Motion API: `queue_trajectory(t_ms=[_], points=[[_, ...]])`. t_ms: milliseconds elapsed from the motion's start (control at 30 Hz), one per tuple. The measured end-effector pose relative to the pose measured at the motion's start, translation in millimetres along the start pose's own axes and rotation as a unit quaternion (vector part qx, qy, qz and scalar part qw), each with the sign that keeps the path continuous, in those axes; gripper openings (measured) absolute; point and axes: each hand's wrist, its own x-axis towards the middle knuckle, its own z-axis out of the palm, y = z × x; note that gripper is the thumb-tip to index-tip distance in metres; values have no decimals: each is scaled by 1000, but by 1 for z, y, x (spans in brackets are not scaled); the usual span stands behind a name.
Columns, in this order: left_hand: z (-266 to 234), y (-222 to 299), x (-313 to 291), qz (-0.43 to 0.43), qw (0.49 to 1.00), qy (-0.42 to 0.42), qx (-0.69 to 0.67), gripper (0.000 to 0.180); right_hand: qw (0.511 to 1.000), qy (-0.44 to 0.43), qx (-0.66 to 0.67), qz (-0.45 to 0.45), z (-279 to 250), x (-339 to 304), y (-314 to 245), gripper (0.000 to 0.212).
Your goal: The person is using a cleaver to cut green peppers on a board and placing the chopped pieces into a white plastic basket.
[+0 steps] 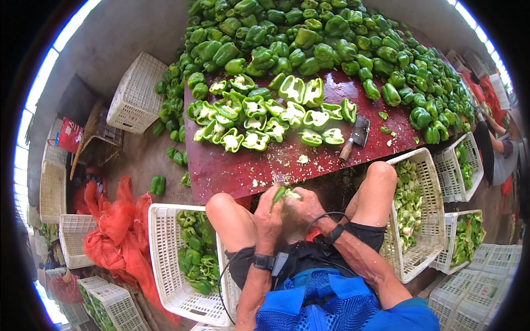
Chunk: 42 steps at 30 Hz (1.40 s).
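Note:
Between my knees, just off the table's near edge, my left hand (268, 214) is closed around a cut green bell pepper half (281, 194). My right hand (307, 207) meets it from the other side, its fingers closed at the pepper's pale inside; the fingers partly hide the piece. Ahead on the red table (232, 176) lies a group of halved bell peppers (255, 122), many with pale cores and seeds showing. A knife (356, 137) with a broad dark blade and wooden handle rests to their right. Both wrists wear dark watches.
A big heap of whole peppers (309, 38) covers the table's far side. By my left leg stands a white crate (165, 265) of green peppers; by my right, a crate (436, 220) of pale scraps. Red mesh sacks (118, 231) lie left. Another person (502, 149) sits far right.

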Motion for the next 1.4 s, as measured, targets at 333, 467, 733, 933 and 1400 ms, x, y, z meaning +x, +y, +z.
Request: queue_trajectory(t_ms=[333, 467, 733, 933, 1400], points=[[-5, -13, -2, -107, 989, 30, -94, 32, 993, -22, 78, 80, 6, -3, -16, 20], [-13, -42, -6, 98, 952, 27, 288, 40, 959, -74, 242, 128, -23, -13, -46, 17], [-24, -56, 4, -274, 859, 137, -410, 23, 898, 354, -260, -28, -208, -72, -79, 31], [1, -40, 5, -281, 796, 54, -534, 25, 829, 458, -316, -54, -205, -90, -66, 24], [55, 22, 4, -143, 908, -136, -369, 47, 979, 48, -52, -189, -36, -41, -73, 64]])
